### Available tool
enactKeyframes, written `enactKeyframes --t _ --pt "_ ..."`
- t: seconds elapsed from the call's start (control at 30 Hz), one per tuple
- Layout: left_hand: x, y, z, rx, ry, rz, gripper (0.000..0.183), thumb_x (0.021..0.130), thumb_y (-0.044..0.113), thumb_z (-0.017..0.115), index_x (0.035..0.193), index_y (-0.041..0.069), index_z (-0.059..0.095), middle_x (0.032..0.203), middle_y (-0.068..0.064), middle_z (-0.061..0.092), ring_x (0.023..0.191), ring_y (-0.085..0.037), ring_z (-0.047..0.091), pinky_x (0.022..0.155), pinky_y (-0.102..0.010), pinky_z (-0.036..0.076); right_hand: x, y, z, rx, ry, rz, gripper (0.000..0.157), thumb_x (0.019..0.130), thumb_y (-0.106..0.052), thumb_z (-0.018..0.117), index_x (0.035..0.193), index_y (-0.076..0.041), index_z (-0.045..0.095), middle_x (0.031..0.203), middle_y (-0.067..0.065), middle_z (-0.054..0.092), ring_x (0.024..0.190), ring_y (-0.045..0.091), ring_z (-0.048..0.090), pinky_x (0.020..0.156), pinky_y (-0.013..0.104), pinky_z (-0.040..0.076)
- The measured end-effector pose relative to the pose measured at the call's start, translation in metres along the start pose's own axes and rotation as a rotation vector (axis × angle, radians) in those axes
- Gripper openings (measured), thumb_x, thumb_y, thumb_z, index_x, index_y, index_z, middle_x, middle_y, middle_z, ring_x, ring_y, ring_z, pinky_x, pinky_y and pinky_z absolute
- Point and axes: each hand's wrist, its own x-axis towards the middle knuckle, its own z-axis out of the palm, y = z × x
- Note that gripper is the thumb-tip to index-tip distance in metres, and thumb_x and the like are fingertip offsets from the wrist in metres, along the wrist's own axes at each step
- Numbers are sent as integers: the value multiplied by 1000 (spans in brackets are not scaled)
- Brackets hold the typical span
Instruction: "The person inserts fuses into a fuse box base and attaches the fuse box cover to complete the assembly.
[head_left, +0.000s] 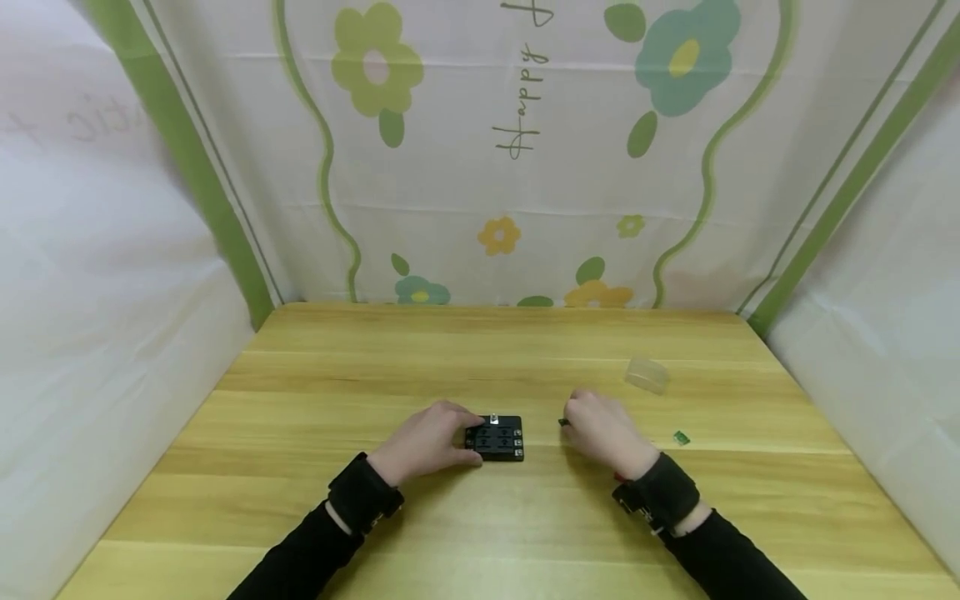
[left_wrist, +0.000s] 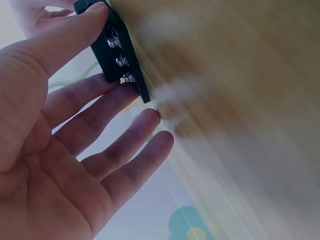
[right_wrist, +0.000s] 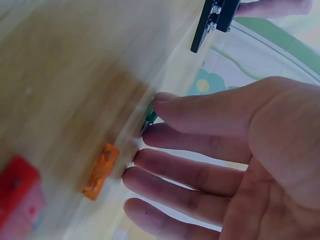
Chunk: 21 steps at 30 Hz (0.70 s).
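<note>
My left hand (head_left: 429, 442) holds a black fuse block (head_left: 501, 450) by its left end, thumb on the near side and fingers at the far side. Rows of slots and silver screw terminals show on the block, which rests on the wooden table. In the left wrist view, the thumb of the left hand (left_wrist: 75, 120) lies along the block's edge beside three screws. To the right, my right hand (head_left: 606, 433) pinches a small green blade fuse (right_wrist: 150, 118) between thumb and index finger, low over the table; the fingers cover much of it. The other fingers extend loosely.
An orange blade fuse (right_wrist: 101, 171) and a red one (right_wrist: 20, 187) lie near the right hand. Another green fuse (head_left: 681, 437) lies right of it. A clear plastic cover (head_left: 647, 376) sits farther back. Printed fabric walls enclose the table (head_left: 375, 367) at back and sides.
</note>
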Motion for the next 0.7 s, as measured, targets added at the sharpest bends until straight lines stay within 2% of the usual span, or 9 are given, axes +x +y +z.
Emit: enactKeyframes --t 0.33,0.7 --pt "4 1 1 7 -22 0 57 81 42 73 125 8 61 120 -1 61 111 -17 56 92 -31 40 -4 -1 2 -64 58 -34 28 79 -7 61 57 -16 45 67 1 46 52 12 40 40 26 32" --pt "0 0 -1 6 -25 -14 58 81 43 73 126 8 61 120 0 61 111 -17 56 92 -31 39 -2 -5 1 -111 92 -75 22 78 0 57 61 -12 51 67 1 47 52 11 40 39 25 31"
